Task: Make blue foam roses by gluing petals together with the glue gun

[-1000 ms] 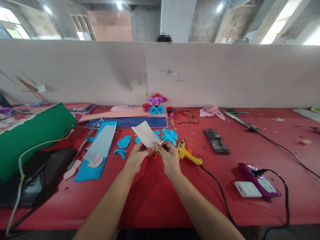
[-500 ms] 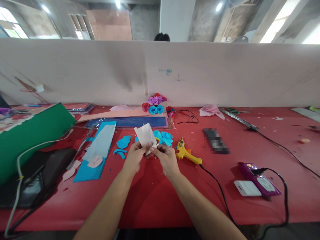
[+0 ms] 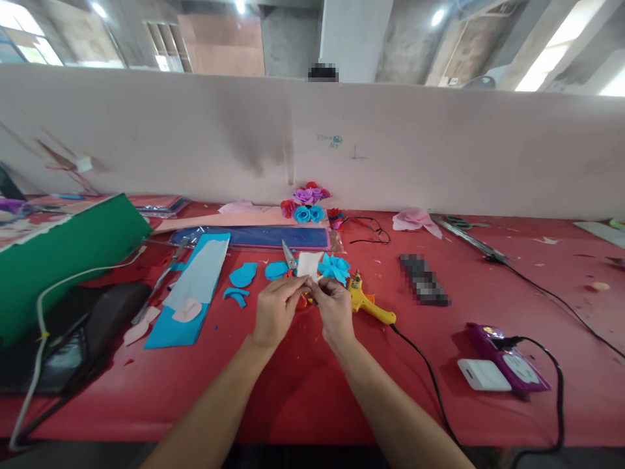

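Note:
A small white piece of paper [image 3: 309, 266] is pinched at its lower edge between my left hand [image 3: 277, 306] and my right hand [image 3: 334, 307], whose fingertips meet. Behind the paper lie scissors [image 3: 289, 254], blades pointing away, with their red handles partly hidden by my hands. A blue paper flower [image 3: 334, 268] rests just beyond my right hand. Cut blue petals [image 3: 243, 275] and a curved blue strip [image 3: 236, 297] lie left of my left hand. Close by my right hand is a yellow glue gun [image 3: 369, 305], its nozzle pointing away.
Folded blue and white paper [image 3: 202, 286] lies to the left, near a green board [image 3: 73, 260] and a black bag [image 3: 112, 332]. Finished paper flowers [image 3: 308, 202] stand by the partition [image 3: 195, 137]. Rightward are glasses [image 3: 371, 228], a pixelated dark object [image 3: 424, 280] and a purple power strip [image 3: 512, 358].
The white paper has turned more upright and shows narrower. Both hands have come closer together, uncovering the scissor blades and more of the blue flower. The view has shifted slightly.

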`<state>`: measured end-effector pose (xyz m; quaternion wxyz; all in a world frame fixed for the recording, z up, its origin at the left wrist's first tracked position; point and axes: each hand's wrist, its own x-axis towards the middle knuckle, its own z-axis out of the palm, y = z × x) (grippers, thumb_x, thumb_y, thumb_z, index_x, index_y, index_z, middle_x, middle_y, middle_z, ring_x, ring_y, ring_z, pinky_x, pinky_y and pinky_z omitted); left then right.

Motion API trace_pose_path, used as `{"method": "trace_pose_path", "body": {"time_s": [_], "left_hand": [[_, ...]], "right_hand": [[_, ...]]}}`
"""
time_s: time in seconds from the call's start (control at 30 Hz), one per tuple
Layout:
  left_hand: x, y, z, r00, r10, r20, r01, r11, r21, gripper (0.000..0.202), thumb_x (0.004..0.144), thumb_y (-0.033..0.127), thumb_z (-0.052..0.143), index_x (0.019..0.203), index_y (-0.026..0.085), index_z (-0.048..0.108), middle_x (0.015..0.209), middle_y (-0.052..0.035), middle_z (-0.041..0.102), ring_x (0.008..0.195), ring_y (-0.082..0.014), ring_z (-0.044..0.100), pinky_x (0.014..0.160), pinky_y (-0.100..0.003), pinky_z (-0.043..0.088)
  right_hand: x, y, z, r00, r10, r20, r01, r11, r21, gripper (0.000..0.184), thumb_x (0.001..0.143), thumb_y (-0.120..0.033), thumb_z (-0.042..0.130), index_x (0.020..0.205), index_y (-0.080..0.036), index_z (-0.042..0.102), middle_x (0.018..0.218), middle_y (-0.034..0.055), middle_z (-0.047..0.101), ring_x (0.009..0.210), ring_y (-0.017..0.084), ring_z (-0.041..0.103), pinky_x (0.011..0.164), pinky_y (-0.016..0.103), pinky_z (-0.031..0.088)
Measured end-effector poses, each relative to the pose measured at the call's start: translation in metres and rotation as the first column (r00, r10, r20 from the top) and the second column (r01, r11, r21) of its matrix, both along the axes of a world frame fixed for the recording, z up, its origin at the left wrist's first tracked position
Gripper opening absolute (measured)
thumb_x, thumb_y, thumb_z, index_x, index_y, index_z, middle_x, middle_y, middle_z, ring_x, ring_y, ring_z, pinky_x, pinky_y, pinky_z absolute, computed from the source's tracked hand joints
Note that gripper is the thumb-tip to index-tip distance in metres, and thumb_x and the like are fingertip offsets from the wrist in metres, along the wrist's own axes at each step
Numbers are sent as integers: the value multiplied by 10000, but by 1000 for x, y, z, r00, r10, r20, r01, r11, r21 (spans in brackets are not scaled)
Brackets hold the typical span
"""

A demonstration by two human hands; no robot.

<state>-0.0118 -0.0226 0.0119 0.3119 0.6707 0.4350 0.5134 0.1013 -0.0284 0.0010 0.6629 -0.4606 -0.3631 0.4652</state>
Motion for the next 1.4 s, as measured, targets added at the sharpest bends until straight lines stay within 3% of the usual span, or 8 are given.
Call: {"method": "trace_pose_path", "body": {"time_s": [0.17, 0.33, 0.53, 0.67, 0.83, 0.97, 1.2, 1.4], "left_hand": [[-4, 5, -2, 998, -56, 12, 57, 994, -97, 260, 766, 225, 601, 981, 313, 715, 944, -16, 729, 853, -235, 660, 821, -327, 475], [-8, 10, -1, 999, -52, 13, 53, 992, -112, 280, 786, 228, 569, 1023, 299, 700, 974, -12, 724, 898, -235, 658, 832, -338, 481], [-12, 15, 7, 993, -45, 109, 67, 978, -200, 236, 731, 195, 602, 918, 249, 735, 902, -22, 732, 831, -219, 656, 789, -324, 492], [-13, 15, 11, 981, -118, 153, 155, 953, -261, 227, 678, 174, 628, 869, 227, 740, 851, -23, 731, 811, -216, 649, 786, -327, 491], [-9, 16, 7, 970, -83, 228, 149, 945, -291, 238, 686, 238, 652, 910, 206, 725, 886, -46, 725, 834, -213, 646, 777, -321, 490], [-7, 18, 0, 963, -81, 257, 158, 942, -296, 272, 685, 230, 652, 947, 192, 713, 947, -62, 717, 895, -224, 645, 826, -336, 477], [-11, 18, -1, 993, -69, 96, 95, 952, -293, 227, 712, 249, 610, 894, 212, 741, 831, -33, 729, 801, -230, 636, 739, -319, 475], [-8, 15, 5, 992, -62, 110, 92, 951, -296, 184, 681, 237, 641, 827, 217, 752, 778, -26, 726, 768, -232, 634, 715, -313, 478]], "right_hand": [[2, -1, 4, 999, 29, -45, -29, 999, -16, 190, 633, -350, 732, 692, -172, 696, 617, -27, 596, 563, 98, 469, 545, 231, 378], [2, -2, 4, 984, 74, 160, -83, 996, 46, 185, 737, -359, 643, 805, -207, 723, 740, 3, 665, 699, 154, 557, 670, 281, 438], [6, -2, 6, 817, -250, 520, 156, 963, 218, 377, 627, -386, 748, 955, -229, 650, 968, 52, 627, 950, 227, 510, 866, 379, 383], [8, 1, 7, 855, -156, 495, 64, 978, 199, 376, 592, -400, 768, 909, -232, 657, 885, 32, 631, 887, 219, 525, 797, 335, 400], [9, 1, 5, 867, 12, 497, -50, 997, 62, 220, 740, -408, 641, 777, -202, 708, 642, -17, 606, 619, 141, 501, 609, 255, 360], [9, 0, 3, 844, 14, 536, -51, 997, 55, 248, 800, -391, 570, 737, -193, 706, 575, -37, 548, 554, 112, 447, 539, 234, 314], [6, -1, 1, 861, -27, 508, -30, 994, 104, 214, 778, -366, 593, 684, -208, 703, 575, -9, 562, 651, 157, 497, 615, 257, 378], [4, 2, -2, 963, 66, 260, -74, 997, 21, 224, 719, -356, 646, 869, -196, 694, 876, 46, 700, 827, 211, 623, 764, 332, 470]]}}
